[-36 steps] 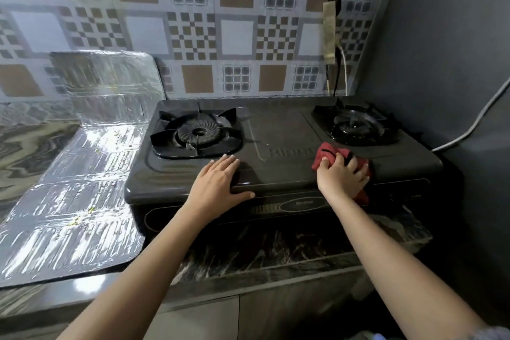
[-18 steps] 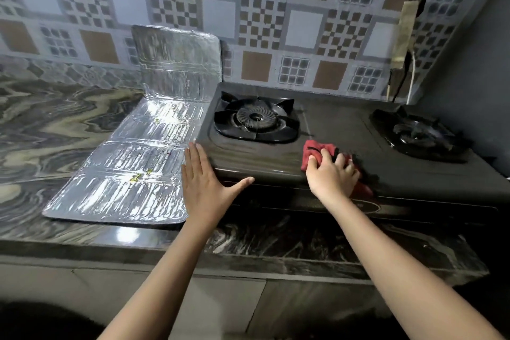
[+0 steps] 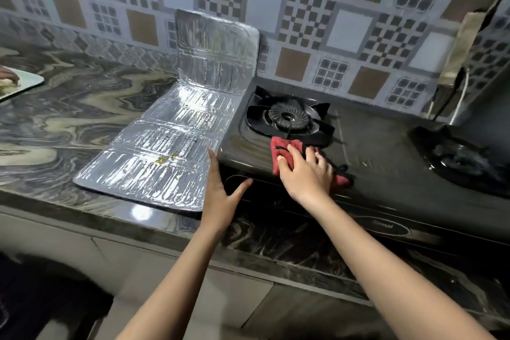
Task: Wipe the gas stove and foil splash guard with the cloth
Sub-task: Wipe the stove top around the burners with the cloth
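A dark two-burner gas stove (image 3: 380, 152) stands on a marbled counter. My right hand (image 3: 305, 174) presses a red cloth (image 3: 284, 148) flat on the stove's front left, just below the left burner (image 3: 288, 117). My left hand (image 3: 220, 190) is open, fingers straight, braced against the stove's front left corner, with the thumb on the front panel. A silver foil splash guard (image 3: 165, 152) lies flat on the counter left of the stove, its far panel bent up against the wall. Small yellow specks sit on the foil near its front.
The right burner (image 3: 463, 160) is at the far right. A patterned tile wall runs behind. A pale plate (image 3: 24, 83) with food sits at the counter's far left edge, a person's fingers on it. A cable and taped strip hang in the right corner.
My right hand has slid the red cloth leftward along the stove front, from the right burner to below the left burner. My left hand moved from the stove top to its left corner.
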`<action>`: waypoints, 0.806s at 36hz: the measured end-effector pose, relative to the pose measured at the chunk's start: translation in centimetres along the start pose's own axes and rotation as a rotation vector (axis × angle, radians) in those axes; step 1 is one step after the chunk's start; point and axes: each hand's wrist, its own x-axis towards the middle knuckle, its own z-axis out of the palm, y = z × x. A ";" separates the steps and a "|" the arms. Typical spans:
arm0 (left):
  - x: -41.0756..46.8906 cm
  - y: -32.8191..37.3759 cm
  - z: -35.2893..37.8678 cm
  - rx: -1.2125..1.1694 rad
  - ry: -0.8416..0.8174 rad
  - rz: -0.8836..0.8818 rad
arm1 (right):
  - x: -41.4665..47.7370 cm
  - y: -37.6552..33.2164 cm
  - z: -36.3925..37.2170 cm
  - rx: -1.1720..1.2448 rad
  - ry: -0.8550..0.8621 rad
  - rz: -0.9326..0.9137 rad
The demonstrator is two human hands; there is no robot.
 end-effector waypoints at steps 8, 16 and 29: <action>0.0 -1.8 -0.8 -0.027 -0.054 -0.047 | 1.4 -3.0 0.5 -0.013 -0.092 -0.216; -0.8 -4.0 -1.2 -0.034 -0.098 -0.073 | 3.7 -5.1 1.2 -0.008 -0.149 -0.401; -0.6 -3.9 -1.6 -0.089 -0.122 -0.139 | 4.7 -6.9 1.8 -0.079 -0.225 -0.687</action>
